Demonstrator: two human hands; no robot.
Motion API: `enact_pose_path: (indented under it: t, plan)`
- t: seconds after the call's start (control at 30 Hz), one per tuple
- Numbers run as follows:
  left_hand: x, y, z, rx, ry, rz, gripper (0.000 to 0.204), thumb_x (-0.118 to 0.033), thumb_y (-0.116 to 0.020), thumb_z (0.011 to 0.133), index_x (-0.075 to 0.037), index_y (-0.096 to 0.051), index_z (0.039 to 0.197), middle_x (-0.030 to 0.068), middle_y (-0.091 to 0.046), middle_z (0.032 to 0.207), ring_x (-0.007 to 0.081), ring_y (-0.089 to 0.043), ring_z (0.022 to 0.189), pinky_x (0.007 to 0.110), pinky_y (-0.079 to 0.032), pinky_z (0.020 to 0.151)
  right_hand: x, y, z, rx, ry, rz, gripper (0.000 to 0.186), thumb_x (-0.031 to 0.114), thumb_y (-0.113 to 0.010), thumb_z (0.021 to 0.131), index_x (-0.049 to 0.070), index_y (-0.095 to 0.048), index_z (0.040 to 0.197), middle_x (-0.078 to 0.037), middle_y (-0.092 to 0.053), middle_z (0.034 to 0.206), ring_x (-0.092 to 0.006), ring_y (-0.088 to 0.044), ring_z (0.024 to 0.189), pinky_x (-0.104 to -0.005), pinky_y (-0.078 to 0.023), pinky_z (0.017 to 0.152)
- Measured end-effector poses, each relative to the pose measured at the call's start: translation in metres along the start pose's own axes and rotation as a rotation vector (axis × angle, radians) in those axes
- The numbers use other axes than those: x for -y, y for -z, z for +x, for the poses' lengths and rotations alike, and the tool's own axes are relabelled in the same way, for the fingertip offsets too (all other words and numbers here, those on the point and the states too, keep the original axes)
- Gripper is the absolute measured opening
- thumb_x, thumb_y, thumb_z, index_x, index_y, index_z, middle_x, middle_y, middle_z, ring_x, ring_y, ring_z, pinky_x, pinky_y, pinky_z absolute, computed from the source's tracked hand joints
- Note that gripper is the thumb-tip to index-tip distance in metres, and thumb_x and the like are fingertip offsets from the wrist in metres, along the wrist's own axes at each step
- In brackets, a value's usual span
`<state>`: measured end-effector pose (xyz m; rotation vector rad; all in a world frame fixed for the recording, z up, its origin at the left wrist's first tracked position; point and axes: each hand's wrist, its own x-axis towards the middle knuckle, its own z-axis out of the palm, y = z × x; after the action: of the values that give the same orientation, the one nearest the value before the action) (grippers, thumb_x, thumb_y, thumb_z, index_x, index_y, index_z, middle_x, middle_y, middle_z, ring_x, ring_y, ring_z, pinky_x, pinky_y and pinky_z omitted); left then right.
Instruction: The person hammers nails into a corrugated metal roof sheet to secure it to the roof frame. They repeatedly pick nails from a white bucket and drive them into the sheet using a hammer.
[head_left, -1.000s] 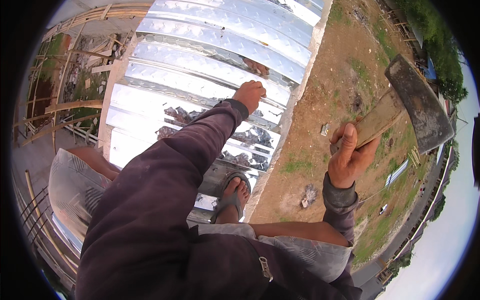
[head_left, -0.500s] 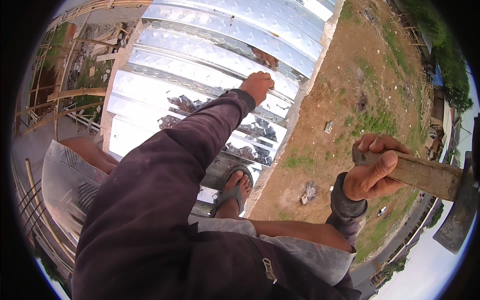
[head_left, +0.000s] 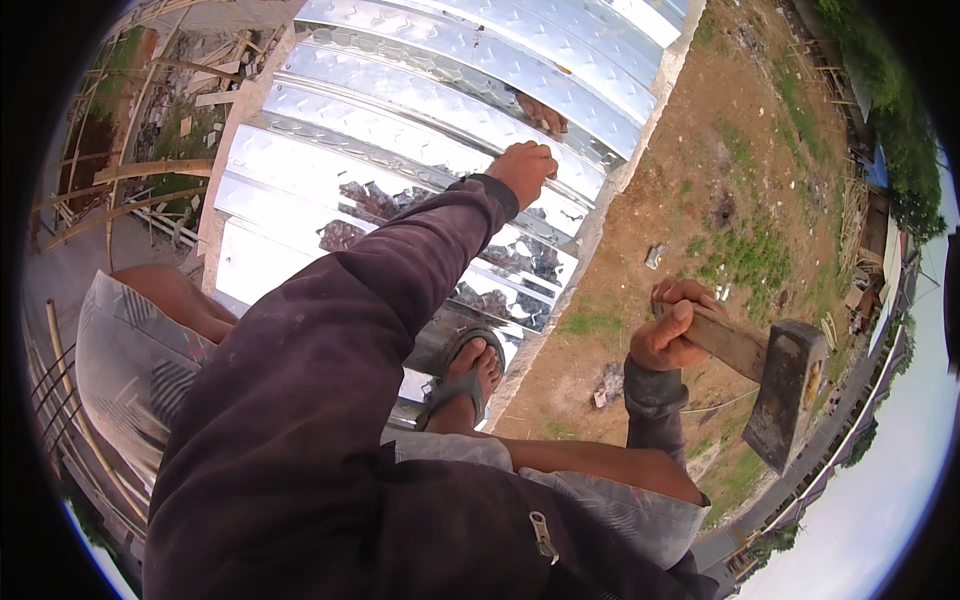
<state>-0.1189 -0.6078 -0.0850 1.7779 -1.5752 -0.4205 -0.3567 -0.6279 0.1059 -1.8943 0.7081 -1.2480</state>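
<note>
My left hand (head_left: 524, 176) reaches onto the shiny ribbed metal decking (head_left: 450, 45), fingers curled down at one of its ribs; whatever lies under the fingertips is hidden. At the right, over the drop, my right hand (head_left: 672, 330) grips the wooden handle (head_left: 738, 345) of an axe, its dark, worn metal head (head_left: 785, 395) hanging toward the lower right. My sandaled foot (head_left: 474, 375) rests on the decking below my left forearm.
A rough concrete edge (head_left: 628, 175) borders the decking on the right, with dirt ground (head_left: 730, 160) and grass patches far below. Bamboo poles and scaffolding (head_left: 150, 170) stand at the left. Trees and a road lie along the right rim.
The axe head swung down from the upper right to the far right, then moved inward to the left. My left hand has edged slightly up and right along the decking.
</note>
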Motion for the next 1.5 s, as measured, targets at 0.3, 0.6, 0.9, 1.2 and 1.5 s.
enact_pose_path:
  t: [0.3,0.6,0.9,1.2,1.5]
  plan:
    - [0.017,0.002,-0.012,0.004,0.008,0.029,0.019,-0.001,-0.069,0.073,-0.010,-0.067,0.090,0.0048,-0.060,0.094,0.0265,-0.057,0.095,0.040,-0.045,0.084,0.068,-0.022,0.075,0.212,-0.296,-0.174,0.021,0.022,-0.058,0.099,0.003,-0.049,0.103,-0.010,-0.060,0.078,-0.0205,-0.055,0.062,-0.0368,-0.046,0.059]
    - [0.012,-0.003,-0.001,0.059,0.009,0.065,0.021,0.002,-0.067,0.073,-0.011,-0.068,0.089,0.0046,-0.061,0.094,0.0262,-0.057,0.095,0.040,-0.046,0.084,-0.045,0.019,-0.020,0.750,-0.336,-0.765,0.028,0.019,-0.060,0.097,0.001,-0.048,0.115,-0.013,-0.063,0.072,-0.0320,-0.063,0.064,-0.0483,-0.048,0.059]
    - [-0.001,-0.010,0.000,0.042,0.011,0.007,0.018,0.000,-0.069,0.074,-0.011,-0.066,0.087,0.0043,-0.060,0.095,0.0261,-0.056,0.096,0.040,-0.045,0.084,-0.038,0.020,-0.027,0.232,-0.358,-0.401,0.025,0.016,-0.063,0.093,-0.001,-0.049,0.105,-0.021,-0.064,0.088,-0.0342,-0.064,0.075,-0.0420,-0.050,0.060]
    - [0.014,0.004,-0.009,0.013,0.030,0.041,0.019,0.000,-0.070,0.073,-0.010,-0.067,0.089,0.0047,-0.060,0.095,0.0263,-0.056,0.096,0.040,-0.044,0.085,0.057,-0.004,0.073,-0.021,-0.319,-0.120,0.027,0.019,-0.067,0.094,0.001,-0.051,0.107,-0.006,-0.055,0.070,-0.0170,-0.057,0.061,-0.0317,-0.045,0.053]
    - [0.006,0.002,-0.004,0.118,0.053,0.077,0.017,-0.001,-0.068,0.076,-0.011,-0.067,0.091,0.0044,-0.060,0.096,0.0256,-0.057,0.097,0.039,-0.045,0.086,-0.032,0.009,-0.012,0.656,-0.505,-0.742,0.024,0.012,-0.068,0.085,0.003,-0.055,0.102,-0.027,-0.062,0.075,-0.0483,-0.063,0.074,-0.0454,-0.051,0.062]
